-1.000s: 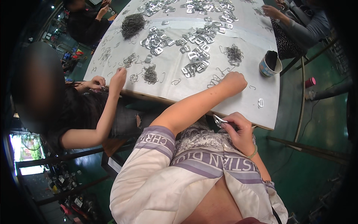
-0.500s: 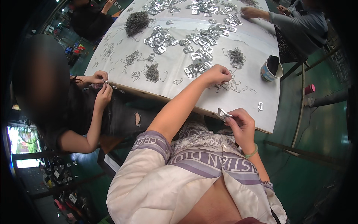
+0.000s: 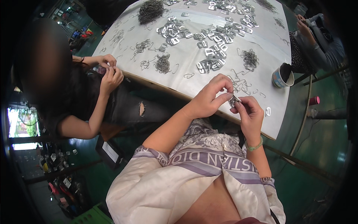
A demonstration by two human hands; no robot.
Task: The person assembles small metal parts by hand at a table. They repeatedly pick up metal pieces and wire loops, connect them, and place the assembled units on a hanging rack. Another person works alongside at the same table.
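Observation:
Just past the table's near edge, my right hand (image 3: 250,114) pinches a silver metal buckle (image 3: 234,100) between thumb and fingers. My left hand (image 3: 212,96) meets it from the left, thumb and forefinger pressed together at the buckle's upper end. A small wire hook seems to be in that pinch, mostly hidden by the fingertips. Just beyond both hands lies a loose scatter of wire hooks (image 3: 242,85). A denser heap of hooks (image 3: 250,59) sits farther back, and a pile of silver buckles (image 3: 212,61) lies to its left.
A paper cup (image 3: 279,79) with something black inside stands at the white table's (image 3: 179,87) right edge. One single buckle (image 3: 268,111) lies near the corner. A co-worker's hands (image 3: 110,72) are at the left edge; another person (image 3: 317,41) sits far right.
My left hand has come back from the scattered hooks to the buckle in my right hand. The right hand has risen slightly. The view has shifted, and the far-right person's arm has left the table.

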